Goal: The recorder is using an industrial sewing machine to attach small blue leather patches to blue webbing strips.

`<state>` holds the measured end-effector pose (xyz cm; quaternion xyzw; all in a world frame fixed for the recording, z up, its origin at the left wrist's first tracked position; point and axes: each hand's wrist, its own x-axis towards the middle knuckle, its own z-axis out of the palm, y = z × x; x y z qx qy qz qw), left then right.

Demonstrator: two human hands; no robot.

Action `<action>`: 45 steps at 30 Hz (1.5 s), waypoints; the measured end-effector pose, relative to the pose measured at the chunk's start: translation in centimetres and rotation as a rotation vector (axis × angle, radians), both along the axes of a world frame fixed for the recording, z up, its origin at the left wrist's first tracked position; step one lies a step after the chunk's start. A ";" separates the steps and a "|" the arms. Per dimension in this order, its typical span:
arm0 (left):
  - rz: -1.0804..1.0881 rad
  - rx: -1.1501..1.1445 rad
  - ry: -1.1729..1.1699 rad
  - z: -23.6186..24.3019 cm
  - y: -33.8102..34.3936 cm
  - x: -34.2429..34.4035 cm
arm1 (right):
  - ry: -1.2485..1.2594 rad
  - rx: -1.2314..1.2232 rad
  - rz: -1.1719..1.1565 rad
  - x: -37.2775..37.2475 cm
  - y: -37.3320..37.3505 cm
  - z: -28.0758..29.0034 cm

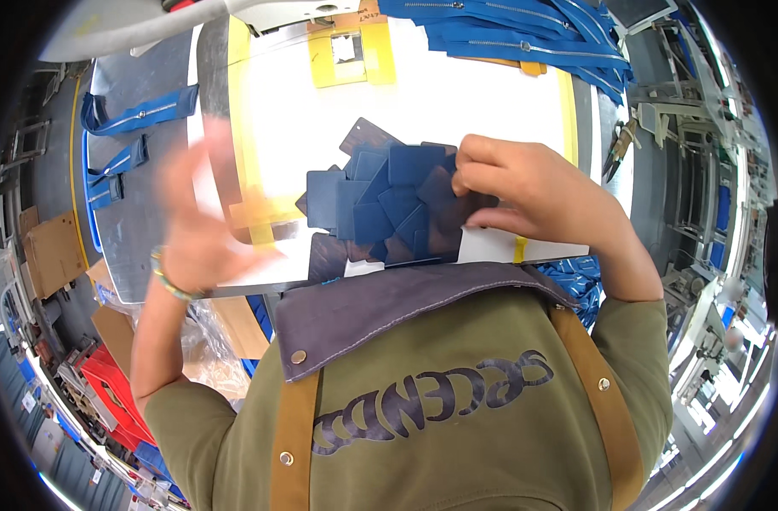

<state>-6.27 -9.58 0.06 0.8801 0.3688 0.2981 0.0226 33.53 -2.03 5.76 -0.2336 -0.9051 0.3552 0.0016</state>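
A loose pile of flat blue pieces with rounded corners (374,200) lies on the white work surface (278,85) in front of me. Some pieces around its edge look darker and shinier, including one dark piece with a small hole (365,136) at the top. My right hand (534,189) is at the pile's right edge, its fingers curled and its thumb below them. Whatever lies between those fingertips is too dark to make out. To the left of the pile, my left hand (206,209) is in the air, blurred by motion, with thumb and fingers apart and nothing visible between them.
Blue zipper strips (525,43) are heaped at the far right; a few more zipper strips (142,115) lie at the left. Yellow tape frames a small square opening (348,48) at the far side. A pair of pliers (619,149) rests at the right edge.
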 end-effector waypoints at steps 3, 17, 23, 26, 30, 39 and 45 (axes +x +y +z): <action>-0.457 -0.012 0.379 1.2 -0.4 6.2 | 0.119 0.064 -0.055 -1.0 0.3 -1.1; -0.224 -0.184 -0.164 4.0 5.0 8.6 | 0.273 -0.451 -0.611 -0.3 5.2 -0.2; 0.089 -0.856 -0.821 3.9 6.2 10.1 | 0.332 -0.641 -0.484 -3.7 5.2 -0.5; 0.102 -0.950 -0.651 3.5 5.9 9.4 | 0.353 -0.681 -0.417 -4.9 5.2 -0.2; 0.112 -0.497 -0.471 4.3 5.6 8.4 | 0.379 0.200 -0.202 -4.8 7.3 -1.7; 0.084 -0.808 -0.359 3.3 7.1 4.3 | 0.296 0.687 -0.038 -6.4 8.5 -3.7; 0.191 -0.571 -0.173 2.2 7.0 3.0 | 0.395 0.337 -0.079 -5.8 6.8 -3.8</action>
